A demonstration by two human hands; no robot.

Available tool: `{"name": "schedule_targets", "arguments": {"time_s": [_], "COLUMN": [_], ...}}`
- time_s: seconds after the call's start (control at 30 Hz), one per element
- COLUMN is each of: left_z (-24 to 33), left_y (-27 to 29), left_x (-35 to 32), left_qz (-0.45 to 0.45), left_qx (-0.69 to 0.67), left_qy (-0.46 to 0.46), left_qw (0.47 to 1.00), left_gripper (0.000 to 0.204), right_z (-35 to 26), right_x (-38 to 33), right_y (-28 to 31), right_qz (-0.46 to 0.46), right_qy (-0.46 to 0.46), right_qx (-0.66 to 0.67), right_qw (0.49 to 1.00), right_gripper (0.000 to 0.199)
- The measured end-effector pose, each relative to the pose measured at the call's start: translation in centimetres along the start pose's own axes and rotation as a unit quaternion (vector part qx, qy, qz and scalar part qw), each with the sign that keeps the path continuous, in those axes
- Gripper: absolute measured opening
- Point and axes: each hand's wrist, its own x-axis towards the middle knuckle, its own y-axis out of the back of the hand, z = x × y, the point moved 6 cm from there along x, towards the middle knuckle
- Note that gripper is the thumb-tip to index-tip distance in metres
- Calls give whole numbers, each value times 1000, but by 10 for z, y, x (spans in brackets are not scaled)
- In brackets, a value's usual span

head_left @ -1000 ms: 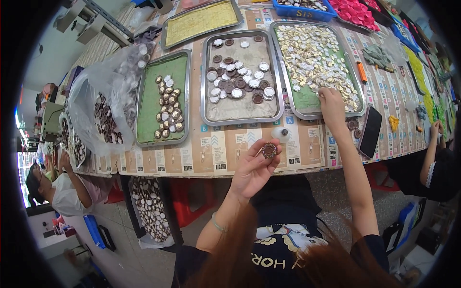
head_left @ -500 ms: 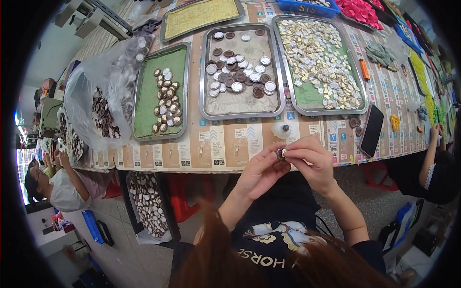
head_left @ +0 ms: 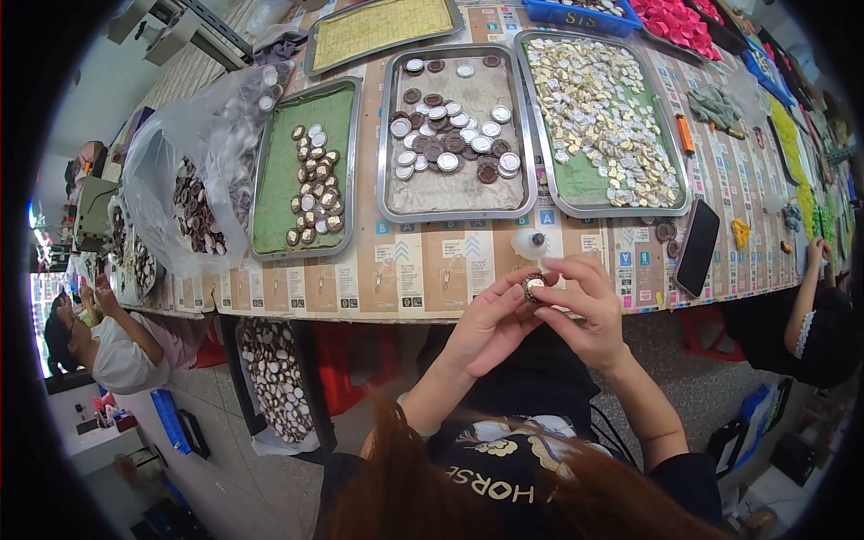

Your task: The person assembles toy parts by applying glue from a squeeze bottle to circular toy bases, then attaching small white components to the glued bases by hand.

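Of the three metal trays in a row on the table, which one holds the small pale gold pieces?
The right tray, the one farthest to the person's right. It is heaped with small pale gold pieces; the middle tray and left tray hold larger brown and white caps.

**Colours on the bench**

Brown-rimmed cap (head_left: 535, 286) with a silver centre; middle tray (head_left: 389, 193) grey, its caps (head_left: 453, 144) brown and silver; left tray (head_left: 274, 193) lined green; right tray (head_left: 576, 180) heaped with gold and silver pieces (head_left: 598, 99); phone (head_left: 697, 246) black; tabletop (head_left: 405, 265) tan with printed labels.
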Motion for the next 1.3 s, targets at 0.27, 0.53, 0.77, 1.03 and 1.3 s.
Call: {"name": "schedule_targets", "arguments": {"time_s": [0.27,0.53,0.77,1.03,1.3], "left_z": [10,5,5,19,47], "left_y": [-4,-6,-8,-8,0], "left_x": [0,0,-2,-11,-15], "left_qz": [20,28,63,86,129], "left_qx": [144,86,87,154,223], "left_qy": [-20,11,16,-1,-105], "left_qw": [989,996,994,984,960], "left_gripper": [27,23,18,12,15], "right_z": [3,-4,5,29,22], "right_x": [-4,-3,-6,-20,-10], "right_y": [-2,-3,-5,-20,-18], "right_qz": [-10,-7,-18,-33,-33], "right_qy": [-22,-27,-85,-305,-189], "right_qx": [17,21,78,480,315], "right_qw": [1000,999,993,822,929], "right_gripper": [47,56,48,35,40]}}
